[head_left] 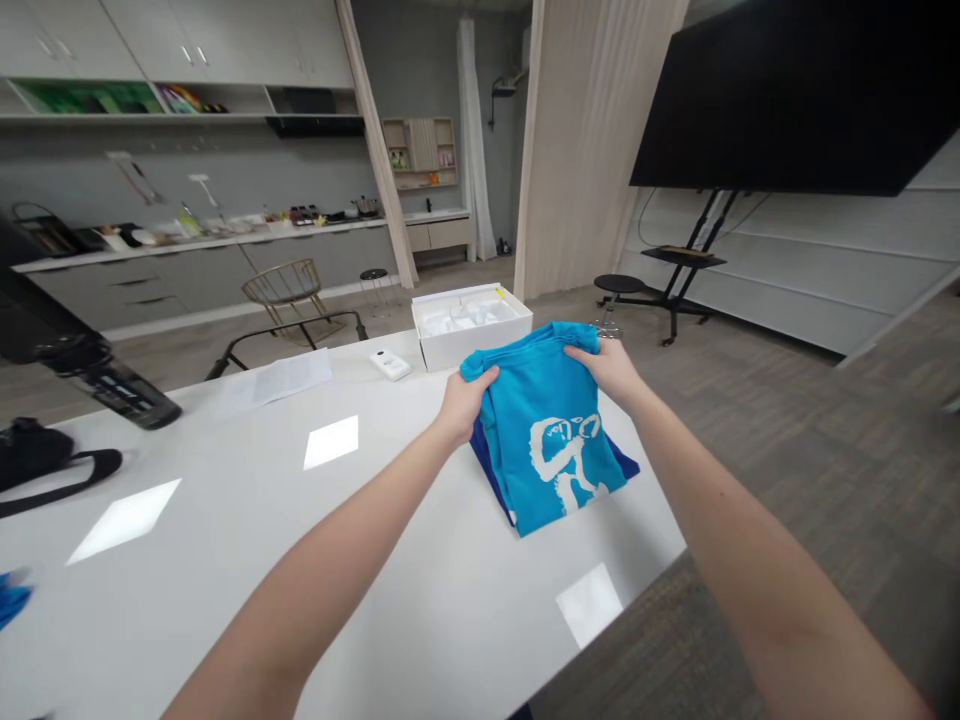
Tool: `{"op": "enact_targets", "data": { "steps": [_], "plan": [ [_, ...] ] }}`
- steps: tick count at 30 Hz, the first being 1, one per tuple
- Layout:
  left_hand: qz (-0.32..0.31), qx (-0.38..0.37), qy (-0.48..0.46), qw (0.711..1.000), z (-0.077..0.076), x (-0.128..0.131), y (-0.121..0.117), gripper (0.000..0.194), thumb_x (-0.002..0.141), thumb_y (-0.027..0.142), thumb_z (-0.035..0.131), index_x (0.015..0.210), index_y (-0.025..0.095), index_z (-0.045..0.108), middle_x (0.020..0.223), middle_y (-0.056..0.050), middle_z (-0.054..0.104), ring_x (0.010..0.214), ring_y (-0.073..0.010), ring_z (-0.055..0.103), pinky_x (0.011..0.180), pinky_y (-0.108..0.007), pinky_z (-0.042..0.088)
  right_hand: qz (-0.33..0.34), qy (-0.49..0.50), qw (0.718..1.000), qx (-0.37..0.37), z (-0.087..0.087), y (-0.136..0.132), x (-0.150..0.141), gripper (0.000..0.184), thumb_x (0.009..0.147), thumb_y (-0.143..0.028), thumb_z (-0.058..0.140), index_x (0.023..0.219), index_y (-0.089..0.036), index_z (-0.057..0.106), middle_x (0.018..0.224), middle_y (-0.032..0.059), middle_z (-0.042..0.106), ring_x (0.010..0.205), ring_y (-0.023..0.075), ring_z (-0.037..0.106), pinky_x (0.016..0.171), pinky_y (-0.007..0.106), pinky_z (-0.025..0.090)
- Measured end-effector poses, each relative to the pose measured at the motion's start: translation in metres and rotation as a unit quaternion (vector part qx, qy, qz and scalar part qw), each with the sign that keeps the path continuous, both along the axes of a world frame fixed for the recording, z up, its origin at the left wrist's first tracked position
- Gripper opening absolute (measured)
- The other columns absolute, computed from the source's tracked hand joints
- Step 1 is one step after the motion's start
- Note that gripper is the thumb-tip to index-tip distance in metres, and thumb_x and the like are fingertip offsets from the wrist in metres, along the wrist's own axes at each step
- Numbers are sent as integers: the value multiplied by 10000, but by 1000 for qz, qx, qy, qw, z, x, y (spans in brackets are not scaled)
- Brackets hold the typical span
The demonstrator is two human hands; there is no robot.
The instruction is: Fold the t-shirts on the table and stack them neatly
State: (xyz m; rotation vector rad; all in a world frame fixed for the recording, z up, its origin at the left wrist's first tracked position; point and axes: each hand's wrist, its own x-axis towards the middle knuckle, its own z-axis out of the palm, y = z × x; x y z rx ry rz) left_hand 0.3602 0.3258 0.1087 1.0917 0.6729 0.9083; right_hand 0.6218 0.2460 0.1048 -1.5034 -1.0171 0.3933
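A folded bright blue T-shirt [517, 400] with white lettering hangs between my two hands above the right part of the white table. My left hand [466, 402] pinches its upper left corner, thumb on top. At the upper right corner my right hand [613, 368] grips the same cloth, thumb laid across the front. Beneath and behind the shirt, a darker blue cloth [486, 458] lies on the table, mostly covered. Whether the shirt's lower edge touches that cloth, I cannot tell.
On the white table [360, 560] stand an open white box [472, 345] of wrapped items, a small white device [391, 364], paper sheets [289, 378] and a dark bottle [124, 385]. A black strapped bag [45, 460] and blue cloth [11, 598] lie left. The table's edge drops off at right.
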Motion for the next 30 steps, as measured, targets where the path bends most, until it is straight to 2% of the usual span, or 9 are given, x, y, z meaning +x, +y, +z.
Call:
{"op": "enact_targets", "data": {
  "steps": [4, 7, 10, 13, 17, 20, 24, 28, 30],
  "plan": [
    [59, -32, 75, 995, -57, 35, 66, 374, 644, 363, 837, 952, 177, 735, 1006, -106, 787, 966, -281, 740, 859, -433, 605, -15, -35, 998, -48, -50, 59, 32, 411, 707, -502, 765, 918, -150, 787, 896, 79, 780, 877, 302, 705, 831, 436, 561],
    [75, -24, 118, 990, -91, 49, 97, 301, 663, 323, 810, 909, 172, 723, 990, -105, 785, 994, -281, 731, 876, -419, 593, -11, -59, 994, -90, -75, 87, 46, 402, 727, -487, 732, 949, -157, 787, 884, 71, 774, 886, 296, 697, 832, 423, 553],
    [84, -3, 151, 985, -112, 54, 111, 287, 688, 282, 791, 940, 171, 711, 1034, -100, 773, 1038, -274, 714, 924, -410, 567, -21, -113, 982, -152, -90, 101, 52, 353, 770, -457, 701, 954, -166, 779, 899, 74, 766, 909, 290, 693, 860, 416, 538],
    [115, 22, 193, 974, -122, 51, 115, 495, 665, 240, 821, 1127, 170, 656, 1161, -121, 727, 1123, -289, 669, 1005, -445, 509, -46, -198, 948, -244, -98, 104, 48, 397, 797, -432, 712, 1078, -153, 742, 1026, 123, 746, 996, 301, 677, 923, 423, 509],
    [149, 100, 308, 934, -122, 26, 118, 781, 708, 226, 795, 1403, 138, 450, 1372, -204, 565, 1221, -296, 602, 1053, -423, 454, -161, -283, 898, -295, -91, 94, 23, 759, 814, -418, 738, 1465, -132, 471, 1401, 248, 538, 1224, 368, 563, 997, 479, 455],
    [143, 160, 383, 899, -112, -8, 120, 642, 823, 261, 684, 1402, 130, 442, 1391, -209, 520, 1244, -272, 581, 1038, -373, 455, -203, -366, 870, -261, -77, 85, -14, 641, 897, -373, 638, 1471, -157, 451, 1435, 246, 484, 1282, 403, 491, 1022, 547, 405],
    [116, 179, 393, 895, -91, -80, 118, 406, 851, 225, 619, 1250, 161, 584, 1288, -147, 611, 1164, -239, 620, 981, -343, 483, -65, -416, 888, -185, -65, 88, -91, 334, 956, -320, 531, 1236, -182, 647, 1292, 176, 614, 1188, 330, 566, 985, 442, 440],
    [81, 206, 420, 880, -69, -181, 105, 291, 816, 204, 639, 1103, 187, 683, 1147, -96, 702, 1006, -221, 674, 878, -320, 526, 123, -324, 922, -171, -66, 112, -197, 218, 929, -326, 567, 991, -193, 729, 1016, 90, 735, 905, 220, 666, 831, 311, 487],
    [76, 218, 439, 868, -59, -240, 96, 247, 805, 200, 645, 1041, 193, 717, 1098, -89, 725, 970, -223, 684, 860, -314, 535, 207, -274, 921, -183, -69, 126, -256, 207, 908, -334, 589, 936, -192, 736, 934, 62, 747, 817, 192, 672, 766, 282, 488]
  ]
}}
